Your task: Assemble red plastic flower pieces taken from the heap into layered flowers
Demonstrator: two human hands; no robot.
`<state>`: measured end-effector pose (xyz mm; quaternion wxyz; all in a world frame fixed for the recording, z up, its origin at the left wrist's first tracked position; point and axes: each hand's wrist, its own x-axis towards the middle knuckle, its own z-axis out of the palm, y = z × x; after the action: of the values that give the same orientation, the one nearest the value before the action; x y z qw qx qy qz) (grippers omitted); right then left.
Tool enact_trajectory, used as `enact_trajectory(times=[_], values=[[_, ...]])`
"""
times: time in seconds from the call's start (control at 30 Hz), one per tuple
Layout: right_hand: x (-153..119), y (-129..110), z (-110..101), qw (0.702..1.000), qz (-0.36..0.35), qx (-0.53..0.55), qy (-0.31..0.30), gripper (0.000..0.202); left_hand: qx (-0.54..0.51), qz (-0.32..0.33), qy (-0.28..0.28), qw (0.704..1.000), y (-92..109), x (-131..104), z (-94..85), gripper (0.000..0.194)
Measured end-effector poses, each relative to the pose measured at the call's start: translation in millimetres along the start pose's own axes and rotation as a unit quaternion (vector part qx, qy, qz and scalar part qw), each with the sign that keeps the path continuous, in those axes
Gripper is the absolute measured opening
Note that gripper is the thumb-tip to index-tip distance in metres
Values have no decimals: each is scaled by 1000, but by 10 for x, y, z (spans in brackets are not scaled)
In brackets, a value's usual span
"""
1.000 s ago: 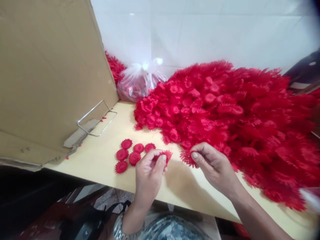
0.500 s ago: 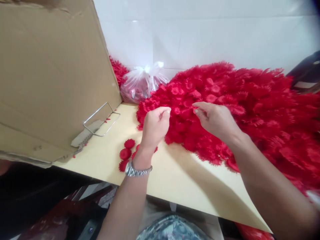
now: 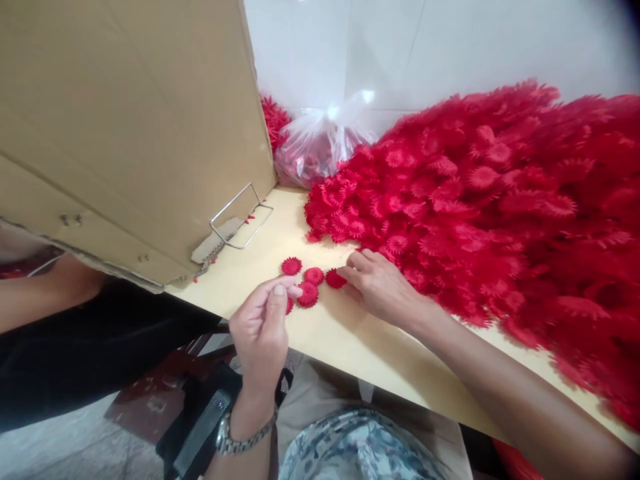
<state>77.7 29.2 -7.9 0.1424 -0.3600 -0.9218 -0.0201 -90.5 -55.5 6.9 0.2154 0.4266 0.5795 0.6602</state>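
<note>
My left hand (image 3: 263, 327), a metal watch on its wrist, is closed with thumb and forefinger pinched together. Whatever lies in that pinch is too small to make out. Just beyond its fingertips are several round, jagged-edged red artificial flowers on the table, one (image 3: 291, 266) a little farther back and another (image 3: 307, 295) close to the thumb. My right hand (image 3: 377, 283) reaches in from the right, its fingers closed at the edge of a red artificial flower (image 3: 335, 279) by the tabletop. The right fingertips are partly hidden.
A large heap of red flowers (image 3: 480, 200) covers the right of the table (image 3: 360, 347). Behind stands a tied clear plastic bag (image 3: 320, 147). A big cardboard sheet (image 3: 130, 133) rises at left, a bent wire frame (image 3: 242, 217) at its foot. Another person's arm (image 3: 50, 293) shows beyond it.
Both hands have come down from in front of the heap to the small group of flowers. My right hand now has a flower at its fingers. The view has shifted left.
</note>
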Motion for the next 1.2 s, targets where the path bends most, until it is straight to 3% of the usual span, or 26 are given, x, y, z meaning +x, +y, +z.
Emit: enact_trajectory(times=[0.13,0.23,0.37,0.5,0.57,0.67,0.8,0.93,1.0,1.1,1.2], values=[[19,21,25,1000,-25,10,-8,19,10,-33,-50,998,7,-164,10,18],[-150,-73,-101,997,-11,59,40,23,-23,-123,-98,987,1,-291,90,22],[-466,-352,-201,986,-23,111,120,20,-155,-297,-194,922,-39,-470,277,37],[-695,-411,-218,969,11,199,149,11,-246,-361,-197,878,-54,-560,378,32],[-724,-342,-244,958,27,246,145,10,-253,-371,-201,871,-48,-548,385,28],[-660,-273,-295,956,25,280,84,12,-257,-375,-196,869,-40,-500,385,21],[-531,-331,-342,943,16,332,28,13,-270,-375,-138,876,-73,-463,376,19],[-501,-300,-345,905,30,411,103,15,-256,-358,-123,889,-126,-433,295,20],[-495,-213,-303,923,49,362,124,17,-246,-344,-114,899,-128,-408,233,21],[-451,-69,-177,979,61,190,33,18,-235,-320,-109,911,-94,-388,158,21],[-351,42,-47,995,70,73,-18,16,-231,-309,-115,916,-51,-400,137,22]])
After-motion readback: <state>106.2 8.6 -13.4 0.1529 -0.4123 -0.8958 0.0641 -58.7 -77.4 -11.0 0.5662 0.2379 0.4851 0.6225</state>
